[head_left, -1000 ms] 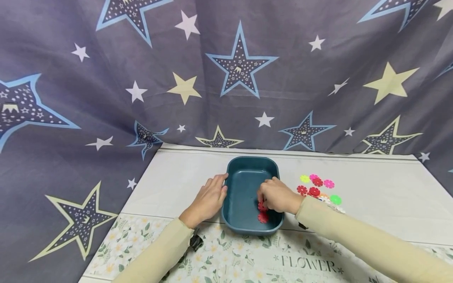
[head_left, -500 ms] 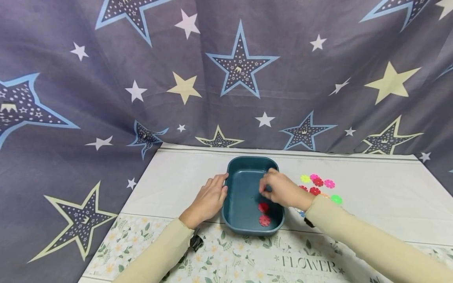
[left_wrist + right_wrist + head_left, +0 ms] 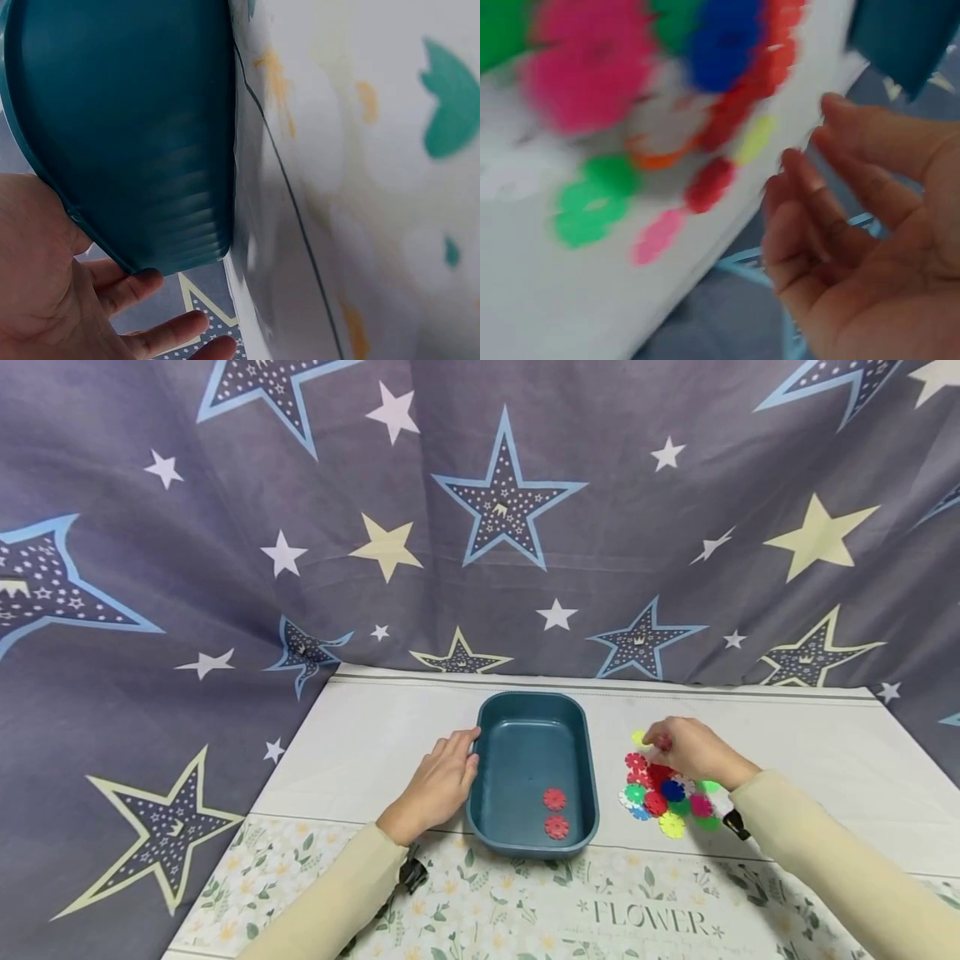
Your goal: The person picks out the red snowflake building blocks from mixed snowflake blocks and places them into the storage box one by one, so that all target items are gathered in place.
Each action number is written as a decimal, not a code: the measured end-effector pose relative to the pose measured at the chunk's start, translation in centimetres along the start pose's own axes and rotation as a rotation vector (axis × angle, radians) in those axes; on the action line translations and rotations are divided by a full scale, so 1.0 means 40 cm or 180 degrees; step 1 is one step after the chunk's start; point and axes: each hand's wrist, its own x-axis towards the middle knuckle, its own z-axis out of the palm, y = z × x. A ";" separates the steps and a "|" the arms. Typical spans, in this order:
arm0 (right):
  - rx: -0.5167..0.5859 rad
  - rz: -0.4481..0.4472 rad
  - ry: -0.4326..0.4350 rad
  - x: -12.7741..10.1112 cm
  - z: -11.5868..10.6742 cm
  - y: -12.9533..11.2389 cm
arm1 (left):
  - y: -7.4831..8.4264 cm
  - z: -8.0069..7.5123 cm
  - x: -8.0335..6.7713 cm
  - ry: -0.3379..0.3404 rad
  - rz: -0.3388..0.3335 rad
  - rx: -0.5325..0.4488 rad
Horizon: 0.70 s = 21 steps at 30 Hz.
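A teal tray (image 3: pixel 525 752) sits mid-table with two red flower discs (image 3: pixel 555 812) lying near its front end. My left hand (image 3: pixel 444 779) rests flat against the tray's left rim; the left wrist view shows the palm (image 3: pixel 45 285) touching the tray's outer wall (image 3: pixel 120 127) with straight fingers. My right hand (image 3: pixel 681 748) hovers over the far side of a pile of coloured flower discs (image 3: pixel 663 795) right of the tray, fingertips by a red disc (image 3: pixel 662 742). In the blurred right wrist view the fingers (image 3: pixel 832 217) are loosely curled and hold nothing, with the discs (image 3: pixel 712 184) beside them.
The table wears a white cloth (image 3: pixel 810 752) with a floral strip (image 3: pixel 525 910) along the front edge. A grey star-print curtain (image 3: pixel 480 510) hangs behind and drapes down past the table's left edge.
My right hand left a red disc in the tray and moved right, out of the tray, to the disc pile. The left hand stayed on the rim.
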 end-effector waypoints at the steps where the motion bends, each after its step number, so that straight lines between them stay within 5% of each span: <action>1: -0.0010 0.0097 -0.0084 -0.006 0.002 0.012 | 0.000 0.000 0.000 0.0010 0.0009 0.0003; 5: 0.0014 0.0358 -0.0259 -0.021 0.016 0.041 | 0.001 0.000 -0.001 0.0027 0.0021 0.0028; 11: 0.0140 0.0379 -0.0178 -0.029 0.029 0.049 | 0.002 -0.001 -0.001 0.0032 0.0003 0.0010; 21: 0.0534 -0.0207 0.0049 -0.047 0.014 0.040 | 0.004 0.000 -0.005 0.0065 0.0031 0.0020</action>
